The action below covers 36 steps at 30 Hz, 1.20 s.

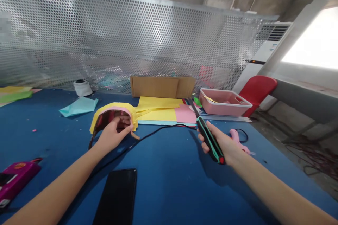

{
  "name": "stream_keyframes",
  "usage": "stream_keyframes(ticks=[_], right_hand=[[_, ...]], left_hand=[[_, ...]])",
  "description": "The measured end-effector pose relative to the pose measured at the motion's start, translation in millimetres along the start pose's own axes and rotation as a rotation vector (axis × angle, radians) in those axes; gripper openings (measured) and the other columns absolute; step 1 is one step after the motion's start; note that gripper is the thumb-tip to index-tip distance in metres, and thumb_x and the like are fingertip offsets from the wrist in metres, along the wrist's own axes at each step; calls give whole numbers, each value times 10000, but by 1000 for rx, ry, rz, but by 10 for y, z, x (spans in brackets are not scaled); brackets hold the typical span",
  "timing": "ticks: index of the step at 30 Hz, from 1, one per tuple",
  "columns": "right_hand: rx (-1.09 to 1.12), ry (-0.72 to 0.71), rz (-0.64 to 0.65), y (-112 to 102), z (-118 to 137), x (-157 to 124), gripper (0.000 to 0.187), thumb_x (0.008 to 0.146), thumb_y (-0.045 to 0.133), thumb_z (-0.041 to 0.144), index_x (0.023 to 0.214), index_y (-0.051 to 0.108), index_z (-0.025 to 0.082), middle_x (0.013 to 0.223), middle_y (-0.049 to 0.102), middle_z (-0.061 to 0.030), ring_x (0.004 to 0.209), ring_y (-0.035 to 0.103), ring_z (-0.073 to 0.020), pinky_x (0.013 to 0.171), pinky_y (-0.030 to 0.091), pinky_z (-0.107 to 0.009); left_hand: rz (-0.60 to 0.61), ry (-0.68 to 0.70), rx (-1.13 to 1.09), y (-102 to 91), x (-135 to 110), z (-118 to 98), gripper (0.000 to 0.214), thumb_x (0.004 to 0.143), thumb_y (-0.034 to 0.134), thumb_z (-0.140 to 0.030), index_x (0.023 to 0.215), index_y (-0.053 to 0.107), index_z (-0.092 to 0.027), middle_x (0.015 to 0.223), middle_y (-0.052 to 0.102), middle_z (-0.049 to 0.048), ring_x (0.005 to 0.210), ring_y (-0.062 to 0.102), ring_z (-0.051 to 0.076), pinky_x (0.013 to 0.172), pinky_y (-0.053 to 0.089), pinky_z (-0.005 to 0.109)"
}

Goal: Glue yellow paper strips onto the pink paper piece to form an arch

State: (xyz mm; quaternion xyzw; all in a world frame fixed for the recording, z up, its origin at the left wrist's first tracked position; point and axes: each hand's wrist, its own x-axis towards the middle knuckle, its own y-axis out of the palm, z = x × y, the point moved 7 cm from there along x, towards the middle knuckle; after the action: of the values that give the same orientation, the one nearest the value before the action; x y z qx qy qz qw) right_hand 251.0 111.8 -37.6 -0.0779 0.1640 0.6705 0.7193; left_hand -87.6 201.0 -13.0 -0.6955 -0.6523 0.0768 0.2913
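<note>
My left hand (112, 134) grips the near edge of a curved yellow and pink foam piece (116, 110) standing arched on the blue table (169, 175). My right hand (224, 144) is closed round the black and green handle of a utility knife (207, 133), whose blade points up and away toward the paper stack. The knife is held above the table, apart from the foam piece.
Yellow and pink paper sheets (161, 110) lie ahead, with a cardboard piece (162, 86) behind. A pink tray (224, 102) and pink glue gun (239, 140) sit right. A black phone (117, 197), a black cable (148, 135), a magenta tool (16, 179) and light blue paper (79, 106) lie nearby.
</note>
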Motion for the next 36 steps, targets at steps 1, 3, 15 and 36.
stream_keyframes(ticks=[1,3,15,36], right_hand=[[17,-2,-4,-4,35,24,417,892,392,607,850,502,208,617,525,45,403,464,-70,414,403,-220],[25,-4,-5,-28,118,78,446,909,351,624,795,469,210,570,484,59,370,438,-62,405,393,-214],[-478,-371,-64,-152,661,296,372,893,398,565,850,497,209,698,613,-20,492,554,-132,455,461,-266],[-1529,-411,72,-675,506,944,557,683,545,166,1239,585,173,1128,689,-89,983,665,-224,869,515,-321]], left_hand=[[14,-6,-2,11,2,2,451,729,640,-536,987,588,-171,961,709,88,923,684,269,882,539,426],[37,-18,-3,34,5,4,453,726,639,-542,986,596,-173,956,716,86,932,684,273,877,543,424],[41,-66,104,88,23,75,354,700,561,-519,873,552,-211,867,710,76,814,690,264,803,564,433],[22,45,570,-5,-87,-285,402,787,484,-590,867,547,-200,833,680,130,825,659,349,736,516,453]])
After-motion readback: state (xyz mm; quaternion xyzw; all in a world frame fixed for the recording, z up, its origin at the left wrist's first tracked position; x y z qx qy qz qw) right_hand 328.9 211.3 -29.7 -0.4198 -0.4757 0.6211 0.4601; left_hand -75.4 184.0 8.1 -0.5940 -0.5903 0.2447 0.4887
